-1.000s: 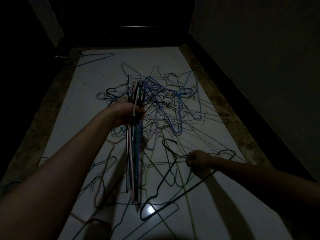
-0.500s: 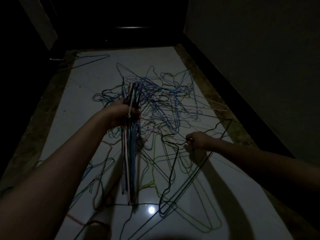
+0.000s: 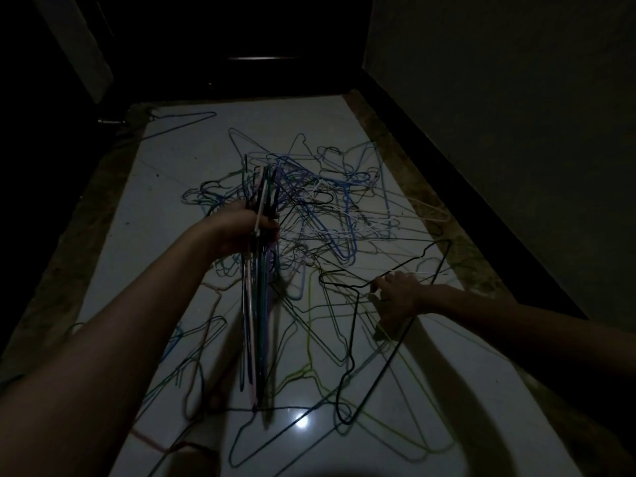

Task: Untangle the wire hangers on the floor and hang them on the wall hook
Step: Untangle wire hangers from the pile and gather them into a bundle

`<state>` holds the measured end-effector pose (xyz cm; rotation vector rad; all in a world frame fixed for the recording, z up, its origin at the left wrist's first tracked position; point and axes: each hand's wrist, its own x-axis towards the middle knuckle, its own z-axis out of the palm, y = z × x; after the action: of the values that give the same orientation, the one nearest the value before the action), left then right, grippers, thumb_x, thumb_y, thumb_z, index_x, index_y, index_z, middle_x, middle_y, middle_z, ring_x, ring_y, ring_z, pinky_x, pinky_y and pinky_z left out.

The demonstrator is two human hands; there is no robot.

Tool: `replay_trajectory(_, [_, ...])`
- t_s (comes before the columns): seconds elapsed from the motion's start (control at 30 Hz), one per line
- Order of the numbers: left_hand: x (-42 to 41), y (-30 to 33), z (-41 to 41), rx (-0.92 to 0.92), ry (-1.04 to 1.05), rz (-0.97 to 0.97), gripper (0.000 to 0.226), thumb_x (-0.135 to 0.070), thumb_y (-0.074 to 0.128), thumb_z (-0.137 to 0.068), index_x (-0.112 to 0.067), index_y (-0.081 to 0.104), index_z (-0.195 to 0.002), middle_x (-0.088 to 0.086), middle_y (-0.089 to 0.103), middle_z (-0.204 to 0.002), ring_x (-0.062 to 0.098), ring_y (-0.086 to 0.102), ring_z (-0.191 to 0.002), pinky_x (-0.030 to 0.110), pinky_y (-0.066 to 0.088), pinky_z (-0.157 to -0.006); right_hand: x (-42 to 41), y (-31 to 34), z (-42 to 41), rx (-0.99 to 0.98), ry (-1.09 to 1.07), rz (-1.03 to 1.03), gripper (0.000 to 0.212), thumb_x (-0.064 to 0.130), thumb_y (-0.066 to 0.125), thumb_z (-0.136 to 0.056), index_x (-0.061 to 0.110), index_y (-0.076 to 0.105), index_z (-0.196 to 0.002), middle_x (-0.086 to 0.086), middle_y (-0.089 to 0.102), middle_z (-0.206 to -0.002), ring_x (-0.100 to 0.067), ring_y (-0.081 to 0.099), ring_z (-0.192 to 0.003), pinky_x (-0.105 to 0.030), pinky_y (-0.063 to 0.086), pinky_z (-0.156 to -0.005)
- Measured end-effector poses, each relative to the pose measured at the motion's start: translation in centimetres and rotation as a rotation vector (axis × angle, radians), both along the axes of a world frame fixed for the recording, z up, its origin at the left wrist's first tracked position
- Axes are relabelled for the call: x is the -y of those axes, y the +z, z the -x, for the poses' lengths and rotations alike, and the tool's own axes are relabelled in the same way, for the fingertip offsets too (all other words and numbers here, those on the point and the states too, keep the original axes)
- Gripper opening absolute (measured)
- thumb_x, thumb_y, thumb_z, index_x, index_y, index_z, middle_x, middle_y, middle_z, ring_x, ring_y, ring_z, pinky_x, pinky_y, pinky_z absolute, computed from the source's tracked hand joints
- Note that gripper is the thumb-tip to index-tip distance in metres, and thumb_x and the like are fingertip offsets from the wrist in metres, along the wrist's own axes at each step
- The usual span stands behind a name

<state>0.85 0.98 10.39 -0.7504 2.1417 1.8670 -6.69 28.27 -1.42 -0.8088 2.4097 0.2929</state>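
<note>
Setting: a dim corridor with a pale glossy tiled floor [image 3: 179, 187], a dark skirting band along the right-hand wall [image 3: 516, 132], and a dark doorway at the far end. No wall hook is visible in this view.

Item 1: tangled heap of wire hangers [image 3: 330, 208], blue, white, green and black, spread across the middle of the floor and reaching toward the right edge. Many frames cross one another, which is why they have to come out one at a time.

Item 2: gathered bundle of hangers [image 3: 256, 304], held upright in the left hand [image 3: 241, 228]. The fingers are wrapped tightly round the stacked wires near the necks, the long frames hanging down toward the floor. Judged purpose: keeping freed hangers aligned and clear of the heap, ready to be carried to the hook together.

Item 3: single black hanger [image 3: 395, 325], raised at an angle off the floor, its lower corner near a bright reflection on the tile. The right hand [image 3: 399, 294] pinches its wire near the neck; the hook end points toward the bundle. Judged purpose: lifting it by the neck lets the frame slide clear of the yellow-green hangers [image 3: 311, 339] lying under it.

Item 4: lone dark hanger [image 3: 186, 120] at the far left of the floor, well apart from the heap.

Status: sorting in progress; most hangers remain on the floor.
</note>
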Motion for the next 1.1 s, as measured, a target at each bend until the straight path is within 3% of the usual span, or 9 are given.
replay_trajectory(0.13, [0.0, -0.5, 0.4, -0.003, 0.006, 0.012, 0.018, 0.000, 0.058, -0.089, -0.004, 0.057, -0.106, 0.009, 0.063, -0.083, 0.018, 0.063, -0.072, 0.026, 0.050, -0.057, 0.2, 0.1, 0.1, 0.053, -0.071, 0.041, 0.066, 0.054, 0.057, -0.084, 0.021, 0.034, -0.136, -0.012, 0.037, -0.141, -0.032, 0.031, -0.129, -0.042, 0.028, -0.106])
replay_trajectory(0.27, [-0.2, -1.1, 0.6, -0.003, -0.005, 0.022, 0.018, 0.001, 0.059, -0.088, -0.003, 0.059, -0.105, 0.010, 0.064, -0.083, 0.020, 0.063, -0.073, 0.033, 0.054, -0.072, 0.9, 0.8, 0.3, 0.129, -0.125, 0.030, 0.081, 0.066, 0.057, -0.078, 0.023, 0.028, -0.141, -0.011, 0.032, -0.147, -0.032, 0.027, -0.134, -0.042, 0.027, -0.106])
replay_trajectory(0.5, [-1.3, -1.0, 0.4, -0.003, -0.025, 0.030, 0.015, 0.003, 0.058, -0.087, -0.003, 0.058, -0.101, 0.011, 0.062, -0.081, 0.019, 0.062, -0.070, 0.026, 0.054, -0.056, 1.2, 0.5, 0.2, 0.146, -0.133, -0.035, 0.089, 0.069, 0.047, -0.082, 0.026, 0.009, -0.149, -0.013, 0.022, -0.152, -0.034, 0.014, -0.140, -0.048, 0.019, -0.111])
replay_trajectory(0.67, [-3.9, -1.9, -0.6, 0.056, -0.185, 0.048, 0.016, 0.000, 0.065, -0.083, -0.003, 0.060, -0.098, 0.010, 0.061, -0.077, 0.016, 0.061, -0.062, 0.021, 0.051, -0.049, 1.9, -0.1, 0.3, 0.118, -0.132, 0.105, 0.088, 0.068, 0.052, -0.080, 0.016, 0.025, -0.146, -0.011, 0.044, -0.141, -0.032, 0.033, -0.131, -0.044, 0.028, -0.109])
replay_trajectory(0.77, [-5.9, -3.0, -0.8, 0.110, -0.236, 0.065, 0.021, -0.005, 0.070, -0.081, -0.005, 0.062, -0.101, 0.007, 0.062, -0.076, 0.013, 0.060, -0.061, 0.019, 0.050, -0.047, 2.1, 0.2, 0.4, 0.107, -0.149, 0.226, 0.074, 0.062, 0.058, -0.080, 0.015, 0.042, -0.135, -0.011, 0.053, -0.129, -0.029, 0.044, -0.118, -0.039, 0.040, -0.097])
replay_trajectory(0.87, [-7.3, -4.4, -0.7, 0.122, -0.263, 0.118, 0.022, -0.012, 0.072, -0.081, -0.006, 0.065, -0.101, 0.007, 0.063, -0.079, 0.016, 0.060, -0.067, 0.023, 0.053, -0.057, 2.4, 0.2, 0.7, 0.123, -0.182, 0.304, 0.061, 0.057, 0.066, -0.076, 0.015, 0.053, -0.118, -0.009, 0.059, -0.115, -0.026, 0.055, -0.101, -0.036, 0.048, -0.085])
replay_trajectory(0.97, [-8.4, -5.3, -1.2, 0.127, -0.238, 0.119, 0.027, -0.011, 0.073, -0.080, -0.004, 0.064, -0.105, 0.002, 0.063, -0.079, 0.015, 0.059, -0.068, 0.016, 0.050, -0.051, 2.5, 0.1, 0.7, 0.096, -0.207, 0.326, 0.046, 0.054, 0.071, -0.073, 0.019, 0.051, -0.097, -0.002, 0.055, -0.090, -0.023, 0.053, -0.086, -0.028, 0.043, -0.064])
replay_trajectory(1.03, [-9.0, -5.9, -1.5, 0.116, -0.219, 0.100, 0.035, -0.006, 0.072, -0.080, 0.000, 0.063, -0.113, 0.004, 0.067, -0.096, 0.018, 0.061, -0.078, 0.010, 0.047, -0.047, 2.5, 0.3, 0.4, 0.078, -0.197, 0.315, 0.050, 0.053, 0.071, -0.074, 0.017, 0.050, -0.101, -0.003, 0.050, -0.091, -0.024, 0.051, -0.088, -0.027, 0.037, -0.067])
replay_trajectory(1.1, [-9.5, -6.6, -1.6, 0.096, -0.240, 0.146, 0.042, -0.008, 0.075, -0.078, -0.003, 0.063, -0.117, 0.010, 0.066, -0.113, 0.016, 0.062, -0.084, 0.011, 0.051, -0.059, 2.5, 0.1, 0.2, 0.086, -0.165, 0.323, 0.058, 0.051, 0.071, -0.075, 0.011, 0.052, -0.112, -0.008, 0.055, -0.101, -0.027, 0.055, -0.095, -0.030, 0.042, -0.074])
